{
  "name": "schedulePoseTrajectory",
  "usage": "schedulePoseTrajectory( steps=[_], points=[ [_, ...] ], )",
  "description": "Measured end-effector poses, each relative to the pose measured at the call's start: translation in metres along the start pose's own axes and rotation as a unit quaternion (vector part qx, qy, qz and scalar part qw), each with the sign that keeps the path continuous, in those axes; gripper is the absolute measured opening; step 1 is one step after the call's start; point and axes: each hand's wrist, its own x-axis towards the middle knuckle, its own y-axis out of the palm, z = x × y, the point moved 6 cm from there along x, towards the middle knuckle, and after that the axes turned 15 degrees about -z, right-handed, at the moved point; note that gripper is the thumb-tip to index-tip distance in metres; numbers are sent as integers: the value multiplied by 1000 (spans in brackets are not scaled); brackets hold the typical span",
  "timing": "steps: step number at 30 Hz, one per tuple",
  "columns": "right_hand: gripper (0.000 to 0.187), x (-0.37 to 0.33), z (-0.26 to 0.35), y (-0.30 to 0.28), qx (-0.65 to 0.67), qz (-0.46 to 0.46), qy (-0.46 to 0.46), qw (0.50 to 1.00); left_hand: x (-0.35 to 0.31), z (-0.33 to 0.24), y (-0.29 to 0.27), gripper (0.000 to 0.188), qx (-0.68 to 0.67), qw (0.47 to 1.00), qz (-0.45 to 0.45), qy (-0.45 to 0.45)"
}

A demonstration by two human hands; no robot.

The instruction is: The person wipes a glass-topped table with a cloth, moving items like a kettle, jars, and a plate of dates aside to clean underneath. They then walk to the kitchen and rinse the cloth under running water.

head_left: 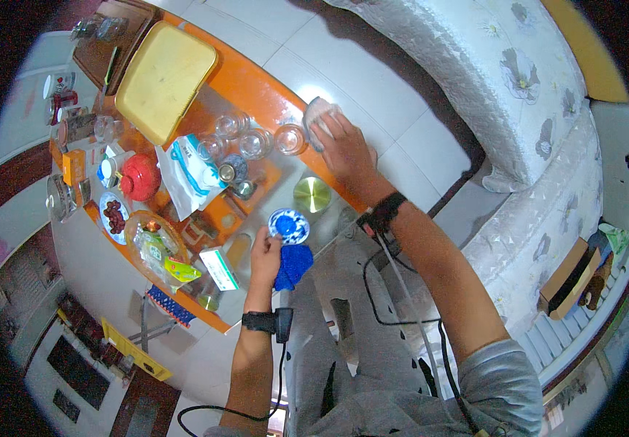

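At the table's near edge, my left hand is closed, its fingertips at the left rim of a small blue-and-white patterned bowl. A bright blue cloth lies right beside the same hand, just below the bowl. Farther off on the right, my right hand reaches to the table's edge. Its fingers wrap over a rounded greyish thing, whose kind I cannot make out. Next to that hand stands a clear glass, with more glasses to its left. A gold-green round lid or tin sits between my hands.
On the orange-edged table are a yellow tray, a blue-and-white plastic pack, a red round pot, a plate of dark red fruit and a basket of packets. A flower-patterned sofa stands right. Cables run from both wrists.
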Motion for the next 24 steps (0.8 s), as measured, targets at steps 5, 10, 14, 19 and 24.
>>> schedulePoseTrajectory(
  steps=[5, 10, 14, 19, 24],
  points=[
    [48, 13, -5, 26, 3, 66, 20, 998, 2, 42, -43, 16, -99, 991, -66, -62],
    [42, -53, 24, -5, -79, 75, -3, 994, 22, 50, -60, 14, -142, 983, -98, -68],
    [41, -75, 58, 4, -54, 38, 44, 997, 31, 57, -64, 11, -150, 975, -117, -113],
    [39, -63, 89, 41, -32, 62, 66, 995, 36, 68, -62, 9, -231, 950, -124, -170],
    [33, -32, 109, 48, 66, -14, 19, 998, 38, 74, -61, 9, -242, 946, -131, -171]
  ],
)
